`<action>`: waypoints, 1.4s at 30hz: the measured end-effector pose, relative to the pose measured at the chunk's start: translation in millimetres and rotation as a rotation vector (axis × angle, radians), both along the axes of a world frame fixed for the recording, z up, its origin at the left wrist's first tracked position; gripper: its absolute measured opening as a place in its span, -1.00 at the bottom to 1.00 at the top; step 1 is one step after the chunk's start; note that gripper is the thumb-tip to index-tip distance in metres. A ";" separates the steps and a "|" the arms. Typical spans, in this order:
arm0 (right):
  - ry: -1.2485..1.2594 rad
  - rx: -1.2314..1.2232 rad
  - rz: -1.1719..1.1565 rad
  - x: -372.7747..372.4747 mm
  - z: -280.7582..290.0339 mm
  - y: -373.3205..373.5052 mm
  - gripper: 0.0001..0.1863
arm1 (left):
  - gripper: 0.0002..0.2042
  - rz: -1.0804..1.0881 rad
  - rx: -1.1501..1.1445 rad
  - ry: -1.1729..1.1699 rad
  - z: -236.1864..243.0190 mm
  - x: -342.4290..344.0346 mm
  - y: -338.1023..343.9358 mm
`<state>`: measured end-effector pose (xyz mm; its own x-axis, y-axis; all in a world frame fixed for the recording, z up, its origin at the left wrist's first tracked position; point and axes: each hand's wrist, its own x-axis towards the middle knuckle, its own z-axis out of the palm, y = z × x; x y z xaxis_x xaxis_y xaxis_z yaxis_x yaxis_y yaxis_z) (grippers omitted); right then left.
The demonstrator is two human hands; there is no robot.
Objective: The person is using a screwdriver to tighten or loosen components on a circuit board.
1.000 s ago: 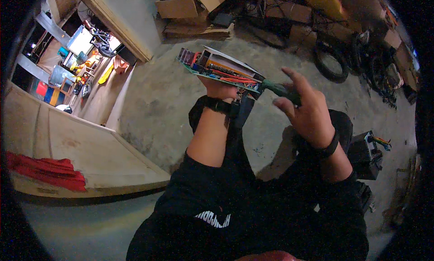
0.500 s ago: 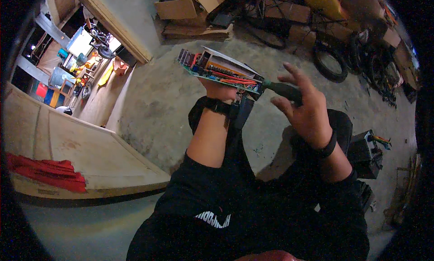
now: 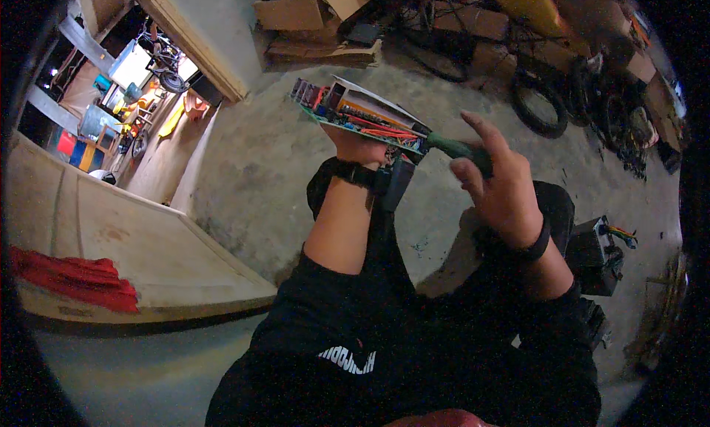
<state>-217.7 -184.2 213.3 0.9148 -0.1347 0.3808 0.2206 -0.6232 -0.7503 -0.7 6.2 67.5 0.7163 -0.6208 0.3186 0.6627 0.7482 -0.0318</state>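
In front of me my left hand (image 3: 356,147) supports a green circuit board (image 3: 316,115) from below; its fingers are mostly hidden under it. The board carries red and orange wires, a long pale metal plate (image 3: 379,100) and dark parts. A screwdriver with a green handle (image 3: 452,147) points at the board's right end; its tip is hidden. My right hand (image 3: 506,187) is around the handle's rear end, index finger stretched out and thumb beside the handle. The other fingers are hidden. A black block (image 3: 398,183) hangs below the board near my left wrist.
A grey metal box with coloured wires (image 3: 592,253) sits on the floor at the right. Cardboard boxes (image 3: 296,14), a tyre (image 3: 538,105) and tangled cables lie along the far side. A red cloth (image 3: 78,279) hangs on the pale panel at the left, below a doorway.
My right hand has turned slightly on the screwdriver, its thumb now closer to the handle and its raised fingers closer together. The board and my left hand have barely moved.
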 end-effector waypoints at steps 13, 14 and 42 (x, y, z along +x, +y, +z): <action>-0.157 -0.003 -0.013 3.7 -3.1 3.1 -0.72 | -0.12 0.318 0.407 -0.103 12.8 -9.9 -8.0; -0.014 -0.083 -0.036 1.6 -1.1 -0.2 -0.72 | -0.13 0.288 0.374 -0.006 13.2 -9.9 -9.5; -0.183 0.185 0.069 0.7 3.0 4.4 -0.65 | -0.23 0.450 0.562 -0.002 29.4 -18.0 -11.0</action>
<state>-217.0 -179.8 216.3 0.8422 -0.1568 0.5158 0.4006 -0.4583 -0.7934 -18.6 -4.8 96.9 0.9410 -0.3361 0.0389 0.2861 0.8518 0.4388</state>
